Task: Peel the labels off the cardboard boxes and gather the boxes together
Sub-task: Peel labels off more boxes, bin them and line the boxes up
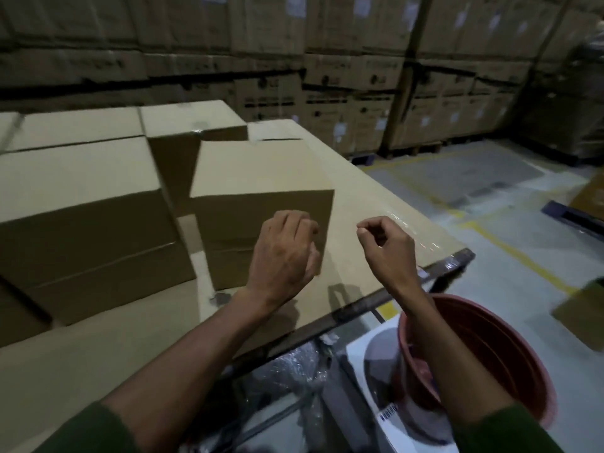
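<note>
A small plain cardboard box [261,171] stands on the cardboard-covered table [376,204]. My left hand [284,253] is curled at the box's near right corner, fingers bent on the front face and thumb at the vertical edge. My right hand [385,243] hovers just right of the box, apart from it, with thumb and forefinger pinched together; nothing shows between them. A larger box [81,204] sits to the left and a taller box [189,122] behind. I see no label on the faces turned toward me.
A red plastic tub [490,348] stands on the floor below the table's near right edge, beside a white item with a barcode [369,361] and crumpled plastic wrap [287,371]. A wall of stacked cartons [327,60] fills the background. A blue pallet [572,217] lies at right.
</note>
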